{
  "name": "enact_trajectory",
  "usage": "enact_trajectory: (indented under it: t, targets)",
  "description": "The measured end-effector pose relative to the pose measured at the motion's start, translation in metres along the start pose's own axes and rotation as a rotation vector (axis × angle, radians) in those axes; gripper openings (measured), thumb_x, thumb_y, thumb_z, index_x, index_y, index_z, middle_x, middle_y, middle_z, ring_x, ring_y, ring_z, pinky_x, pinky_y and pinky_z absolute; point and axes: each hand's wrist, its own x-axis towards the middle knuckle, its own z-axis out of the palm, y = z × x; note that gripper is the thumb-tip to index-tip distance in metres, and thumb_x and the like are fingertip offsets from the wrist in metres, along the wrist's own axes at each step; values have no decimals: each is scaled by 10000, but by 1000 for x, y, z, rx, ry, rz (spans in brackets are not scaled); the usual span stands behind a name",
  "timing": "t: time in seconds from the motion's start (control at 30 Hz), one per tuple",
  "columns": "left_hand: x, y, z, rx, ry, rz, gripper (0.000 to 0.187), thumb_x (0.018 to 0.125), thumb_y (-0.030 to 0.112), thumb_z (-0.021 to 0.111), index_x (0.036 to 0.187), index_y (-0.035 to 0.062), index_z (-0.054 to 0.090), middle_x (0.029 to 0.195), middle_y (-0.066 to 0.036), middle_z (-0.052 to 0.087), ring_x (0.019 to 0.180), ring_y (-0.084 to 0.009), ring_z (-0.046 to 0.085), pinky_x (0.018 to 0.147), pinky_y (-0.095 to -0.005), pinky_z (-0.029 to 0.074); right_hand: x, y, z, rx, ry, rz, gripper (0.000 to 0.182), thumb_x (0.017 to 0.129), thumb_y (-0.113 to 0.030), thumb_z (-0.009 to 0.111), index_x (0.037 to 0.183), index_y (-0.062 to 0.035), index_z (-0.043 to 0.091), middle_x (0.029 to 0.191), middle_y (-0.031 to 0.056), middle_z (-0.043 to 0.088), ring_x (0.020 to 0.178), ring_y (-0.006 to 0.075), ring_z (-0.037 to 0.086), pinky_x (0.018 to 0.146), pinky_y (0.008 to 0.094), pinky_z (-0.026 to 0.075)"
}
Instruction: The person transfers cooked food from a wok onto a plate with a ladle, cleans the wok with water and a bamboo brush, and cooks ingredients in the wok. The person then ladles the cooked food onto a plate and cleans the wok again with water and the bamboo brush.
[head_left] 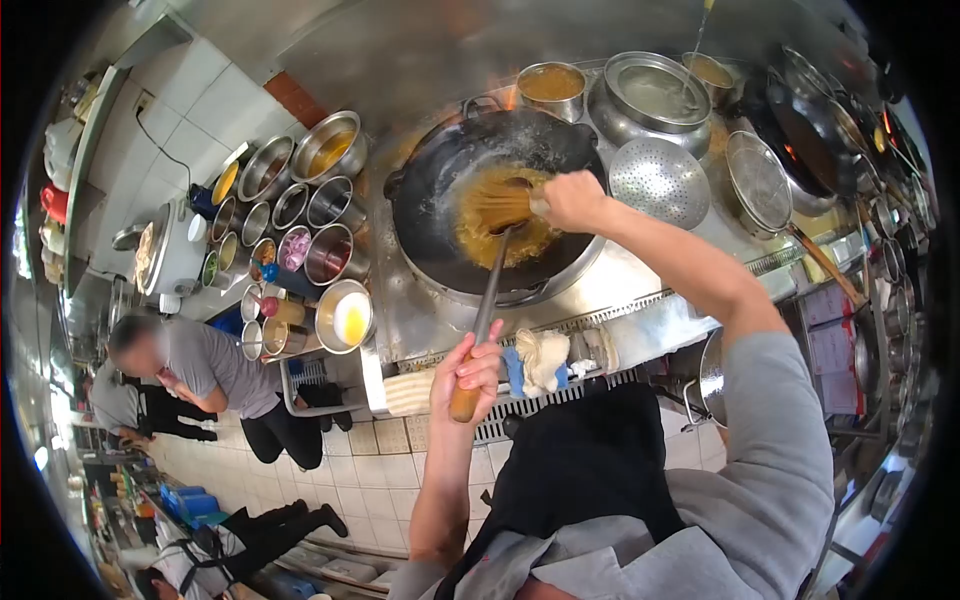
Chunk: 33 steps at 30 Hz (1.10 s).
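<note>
My left hand (468, 375) is wrapped round the wooden handle of a long metal ladle (489, 290), whose head reaches into a large black wok (425, 225). In the wok lies yellowish-brown liquid (535, 245). Over that liquid my right hand (573, 202) grips a bamboo brush (503, 204) by its bound end, with the bristles spread near the ladle's head. Part of the ladle's head is hidden by the brush and liquid. Steam or foam shows on the wok's far side.
Metal bowls of ingredients (328, 152) crowd the left counter. A perforated strainer (659, 184), a lidded pot (650, 105) and a wire skimmer (757, 172) stand right of the wok. Folded cloths (541, 360) lie on the front edge. Other people (225, 370) are at the left.
</note>
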Motion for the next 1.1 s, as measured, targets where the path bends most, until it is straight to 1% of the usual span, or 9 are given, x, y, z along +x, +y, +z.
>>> enact_trajectory:
  t: [0.23,0.37,0.47,0.6,0.73,0.83,0.93,1.07,1.1]
  targets:
    - [-6,-5,0,-109,-56,50,416,1010,144,440,1335,-95,339,820,-73,442,563,-89,440,431,-221,410,7,-10,3,44,-86,32,134,728,-175,617,768,-75,696,745,106,696,710,232,697,585,369,534]
    - [-10,-6,0,-37,-25,45,418,1014,149,429,1324,-116,335,821,-78,442,558,-88,439,429,-211,408,-10,-33,-1,-141,-101,-195,117,751,-167,616,738,-94,706,756,112,702,746,246,704,591,354,534]
    - [-8,-4,4,-25,-34,86,415,1015,151,423,1324,-114,339,817,-78,443,558,-90,438,427,-216,406,9,-10,9,-146,-104,-91,127,773,-170,608,747,-93,707,787,105,708,774,243,702,600,377,535]
    - [-10,-9,9,-68,-17,76,418,1017,153,419,1326,-114,332,809,-79,443,559,-95,438,430,-227,402,-13,-37,-2,-134,-25,-402,86,727,-158,627,768,-96,671,724,81,673,705,226,684,537,344,518]
    - [-7,-9,12,-59,-27,72,420,1017,152,416,1327,-117,324,807,-79,443,560,-98,438,432,-232,395,8,-30,-8,-235,-32,-124,114,742,-181,621,702,-137,718,773,53,705,792,207,691,592,348,529]
    - [-7,-12,13,-38,1,77,419,1016,150,421,1326,-115,324,807,-77,444,560,-100,436,432,-229,391,-17,-51,4,-250,18,-387,87,725,-174,639,696,-150,718,790,53,712,783,212,697,599,351,538]
    - [-9,-12,7,-26,10,90,408,1013,149,430,1316,-109,340,808,-77,446,557,-99,431,432,-226,387,7,-27,-4,-168,-172,-62,134,781,-170,604,767,-124,728,813,62,714,815,220,695,624,350,540]
    - [-13,-12,8,9,17,37,375,1005,138,442,1298,-87,381,801,-65,456,557,-90,426,429,-222,377,-22,-55,-2,-182,-89,-174,148,802,-170,586,804,-112,722,869,110,711,863,243,700,658,379,548]
    - [-17,-11,3,103,66,71,384,999,132,444,1309,-84,377,793,-61,457,544,-94,423,427,-222,379,-19,-43,-5,-70,-280,-83,168,805,-171,582,866,-113,727,863,126,711,857,272,701,680,406,550]
